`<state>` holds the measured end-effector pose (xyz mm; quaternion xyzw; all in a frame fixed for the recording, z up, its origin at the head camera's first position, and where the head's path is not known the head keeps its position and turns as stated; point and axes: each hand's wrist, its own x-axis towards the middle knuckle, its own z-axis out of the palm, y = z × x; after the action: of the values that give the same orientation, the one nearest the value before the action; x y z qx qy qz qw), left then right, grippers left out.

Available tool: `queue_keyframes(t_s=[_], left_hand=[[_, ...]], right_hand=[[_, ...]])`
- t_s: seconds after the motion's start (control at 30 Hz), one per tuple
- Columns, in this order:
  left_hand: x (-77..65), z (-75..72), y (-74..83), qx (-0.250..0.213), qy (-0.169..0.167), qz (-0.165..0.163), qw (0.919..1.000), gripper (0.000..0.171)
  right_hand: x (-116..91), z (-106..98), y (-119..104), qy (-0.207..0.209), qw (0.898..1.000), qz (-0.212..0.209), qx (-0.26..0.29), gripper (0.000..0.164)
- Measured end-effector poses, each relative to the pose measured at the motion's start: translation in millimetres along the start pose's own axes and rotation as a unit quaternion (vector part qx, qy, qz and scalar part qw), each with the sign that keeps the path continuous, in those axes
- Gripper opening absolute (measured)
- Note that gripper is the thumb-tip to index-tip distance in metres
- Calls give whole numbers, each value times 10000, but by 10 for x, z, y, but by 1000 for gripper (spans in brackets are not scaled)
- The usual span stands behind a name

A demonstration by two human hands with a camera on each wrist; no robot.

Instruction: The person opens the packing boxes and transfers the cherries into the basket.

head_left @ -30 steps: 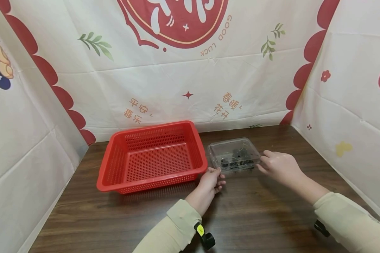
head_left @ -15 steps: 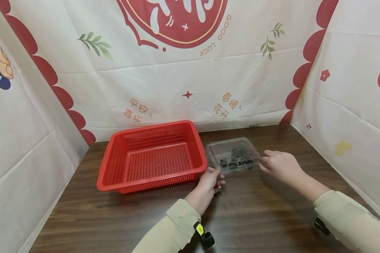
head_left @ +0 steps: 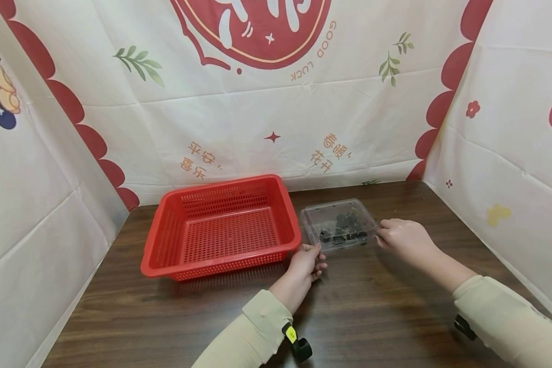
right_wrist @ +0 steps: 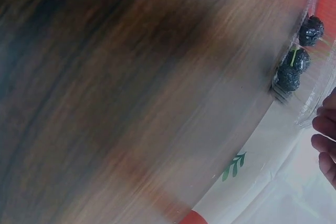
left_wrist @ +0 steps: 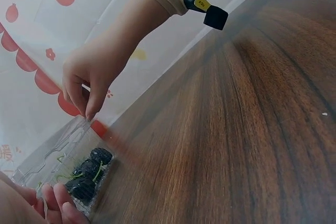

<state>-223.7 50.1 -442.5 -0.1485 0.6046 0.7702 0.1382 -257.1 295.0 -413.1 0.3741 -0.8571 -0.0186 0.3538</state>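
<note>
In the head view a clear plastic clamshell box (head_left: 338,225) lies on the table, its lid down. Inside are several dark cherries (left_wrist: 89,177) with green stems, gathered toward the front and right. My left hand (head_left: 304,263) pinches the box's front left corner, the other fingers loosely bent. At the right edge, my right hand (head_left: 407,239) grips the rim between thumb and forefinger, as the left wrist view shows from the side. Through the box wall, the right wrist view shows the dark cherries (right_wrist: 289,78) close up, with only the fingers of the right hand at its edge.
A red perforated plastic basket (head_left: 230,235) stands left of the box, its rim close beside the left hand. The dark wood table (head_left: 349,317) ends at printed white cloth walls (head_left: 257,117) at the back and both sides.
</note>
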Motion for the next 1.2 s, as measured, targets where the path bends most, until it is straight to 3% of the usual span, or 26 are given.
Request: queue_keyframes(t_s=[0.4, 0.7, 1.2], left_hand=[[-4, 23, 13, -282, 34, -164, 9995, 12], [13, 75, -28, -51, -299, -303, 9991, 25], [7, 181, -57, 52, -530, -256, 9983, 21]], right_hand=[[16, -42, -56, 103, 9998, -166, 34, 22], [41, -73, -168, 75, 9992, -280, 268, 18], [101, -41, -292, 149, 9983, -361, 440, 17]])
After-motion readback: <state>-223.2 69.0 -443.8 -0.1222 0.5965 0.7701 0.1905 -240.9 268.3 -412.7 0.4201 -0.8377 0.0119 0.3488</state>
